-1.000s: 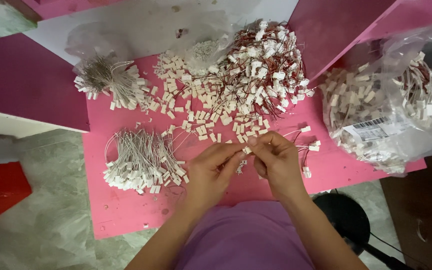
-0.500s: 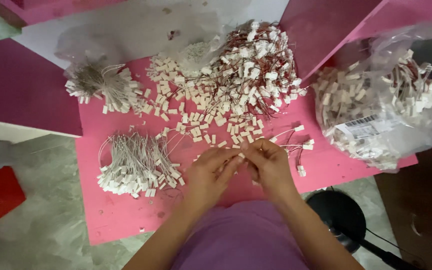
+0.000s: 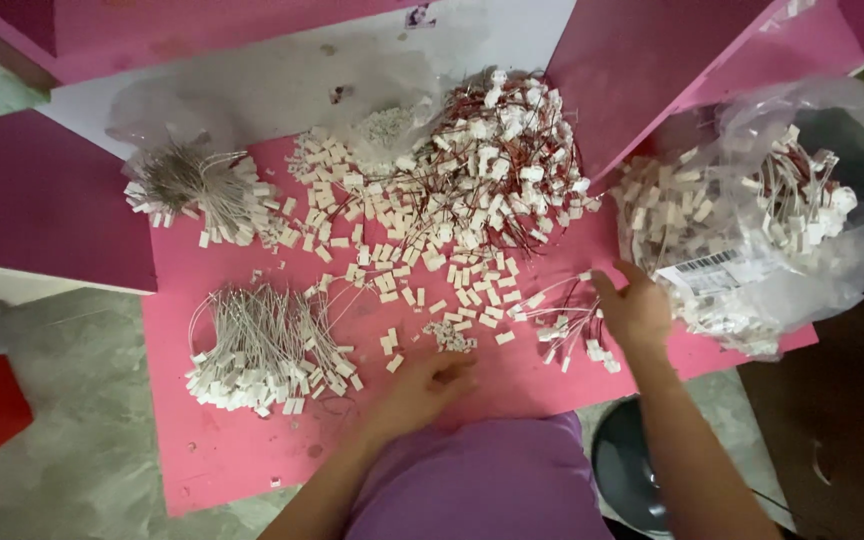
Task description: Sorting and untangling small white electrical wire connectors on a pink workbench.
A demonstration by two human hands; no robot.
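1. Pink tabletop [image 3: 252, 450] fills the middle, with grey floor [image 3: 62, 470] below it on the left.
2. Left of the loose white plugs [image 3: 422, 260] lies a bundle of thin grey wires [image 3: 262, 345], and another grey bundle [image 3: 192, 190] sits farther up.
3. Just below the loose white plugs, the left hand [image 3: 422, 385] rests on the tabletop with its fingers curled in. I cannot tell if it holds anything.
4. Up and right of the loose white plugs is a big heap of red wires with white ends [image 3: 502, 160].
5. Right of the loose white plugs, the right hand [image 3: 632, 310] has its fingers spread wide, touching a small bunch of wired plugs [image 3: 567, 325].
6. Far right of the loose white plugs sits a clear bag [image 3: 752, 220] full of more plugs.
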